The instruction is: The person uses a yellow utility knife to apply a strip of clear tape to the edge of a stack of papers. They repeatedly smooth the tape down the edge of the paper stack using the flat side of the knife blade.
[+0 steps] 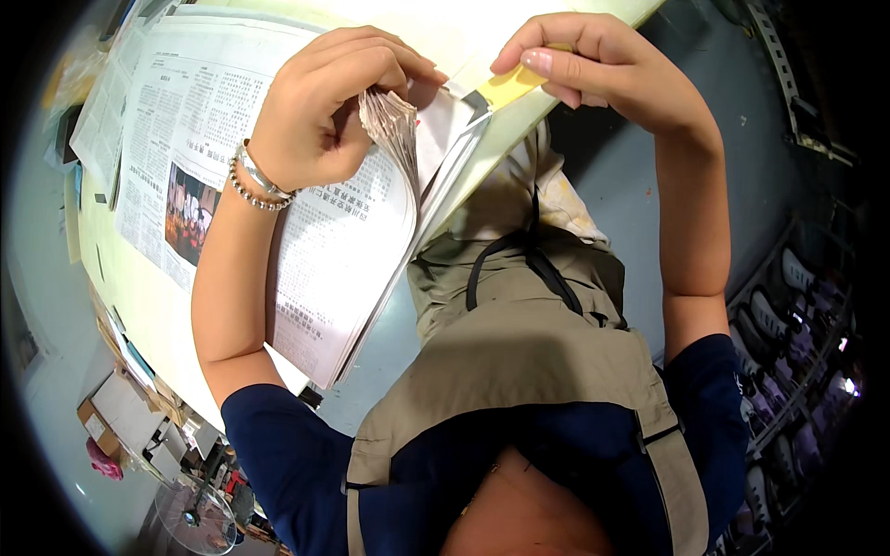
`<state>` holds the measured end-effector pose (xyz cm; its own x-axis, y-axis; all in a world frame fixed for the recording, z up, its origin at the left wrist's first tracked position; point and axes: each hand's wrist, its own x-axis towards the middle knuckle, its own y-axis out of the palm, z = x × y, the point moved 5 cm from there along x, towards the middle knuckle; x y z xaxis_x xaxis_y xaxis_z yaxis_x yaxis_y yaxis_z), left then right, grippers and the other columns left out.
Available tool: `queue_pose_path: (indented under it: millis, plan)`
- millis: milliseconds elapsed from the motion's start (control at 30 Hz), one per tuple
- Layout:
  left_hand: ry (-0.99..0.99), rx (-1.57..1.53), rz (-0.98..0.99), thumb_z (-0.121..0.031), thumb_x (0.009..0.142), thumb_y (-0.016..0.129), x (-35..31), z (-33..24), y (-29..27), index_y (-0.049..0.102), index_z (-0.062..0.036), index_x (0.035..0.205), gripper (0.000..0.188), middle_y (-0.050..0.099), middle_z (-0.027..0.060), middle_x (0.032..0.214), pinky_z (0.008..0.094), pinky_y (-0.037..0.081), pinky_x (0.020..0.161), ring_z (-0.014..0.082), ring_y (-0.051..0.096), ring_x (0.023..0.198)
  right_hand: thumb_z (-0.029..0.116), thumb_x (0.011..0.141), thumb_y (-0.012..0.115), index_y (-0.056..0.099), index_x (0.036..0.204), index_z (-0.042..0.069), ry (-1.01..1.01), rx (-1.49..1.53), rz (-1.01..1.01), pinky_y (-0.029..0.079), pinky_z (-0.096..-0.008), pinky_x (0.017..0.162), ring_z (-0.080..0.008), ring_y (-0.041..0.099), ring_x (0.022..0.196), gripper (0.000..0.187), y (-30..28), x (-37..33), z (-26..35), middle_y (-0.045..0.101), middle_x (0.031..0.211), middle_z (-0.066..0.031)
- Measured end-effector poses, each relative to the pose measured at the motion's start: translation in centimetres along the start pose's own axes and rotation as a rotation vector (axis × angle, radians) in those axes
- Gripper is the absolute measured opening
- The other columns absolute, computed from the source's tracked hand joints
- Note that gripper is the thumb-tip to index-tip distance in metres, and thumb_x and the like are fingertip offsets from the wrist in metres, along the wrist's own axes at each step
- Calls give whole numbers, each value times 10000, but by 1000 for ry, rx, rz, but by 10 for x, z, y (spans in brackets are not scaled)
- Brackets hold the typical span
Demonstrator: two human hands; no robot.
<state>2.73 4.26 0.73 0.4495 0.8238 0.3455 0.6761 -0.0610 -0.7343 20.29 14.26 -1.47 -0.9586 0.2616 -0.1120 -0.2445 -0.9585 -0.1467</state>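
Observation:
My left hand (338, 93), a bracelet and bangle at its wrist, curls over a thick stack of newspaper (348, 246) at the table's edge. Bunched, worn page edges rise between its thumb and fingers. Right of it, my right hand (584, 69) pinches a flat yellow tool (512, 86) between thumb and fingers. The tool's dark grey tip points left, by the white sheets at the stack's right edge; whether it touches them I cannot tell.
Another spread newspaper (199, 102) lies on the pale table (120, 269), left of my left arm. A rack of shoes (769, 315) stands at the lower right. A clear-bladed fan (195, 517) and a cardboard box (97, 426) are at the lower left.

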Motion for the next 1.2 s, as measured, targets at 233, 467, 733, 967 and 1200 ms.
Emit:
queue_pose_path:
  millis: [233, 467, 733, 967, 1200]
  plan:
    - [-2, -46, 22, -56, 611, 533, 1, 2, 2, 499, -51, 722, 116, 704, 168, 962, 456, 455, 948, 313, 651, 938, 247, 953, 541, 673, 1062, 29, 43, 59, -89, 258, -186, 488, -20, 348, 559, 277, 11, 2, -2, 436, 630, 62]
    - [-116, -59, 5, -8, 582, 496, -2, 6, 5, 482, -33, 715, 136, 692, 178, 987, 419, 462, 932, 290, 634, 899, 269, 965, 510, 638, 1096, 45, 22, 48, -182, 208, -155, 457, 10, 319, 533, 290, 7, -9, -5, 397, 629, 80]
    - [-34, -51, -14, 36, 571, 494, 2, 2, 3, 507, -24, 730, 170, 676, 172, 953, 373, 470, 829, 279, 618, 840, 219, 967, 507, 639, 1093, 29, 47, 84, -97, 229, -174, 458, -2, 335, 524, 264, 30, -9, -7, 417, 595, 68]
    - [-20, -239, -21, -108, 738, 695, -1, 8, -2, 493, -59, 694, 213, 604, 96, 807, 429, 435, 968, 265, 653, 942, 188, 945, 533, 663, 1054, 7, 131, 191, -40, 337, -195, 520, -33, 442, 577, 248, 55, -16, -4, 523, 640, 32]
    - [-30, -508, -271, -267, 750, 783, -17, 41, -4, 547, -63, 630, 334, 574, 71, 688, 294, 456, 625, 171, 563, 670, 157, 930, 557, 649, 1027, 2, 156, 355, 105, 478, -245, 577, -96, 623, 646, 205, 153, -17, -2, 681, 819, -72]
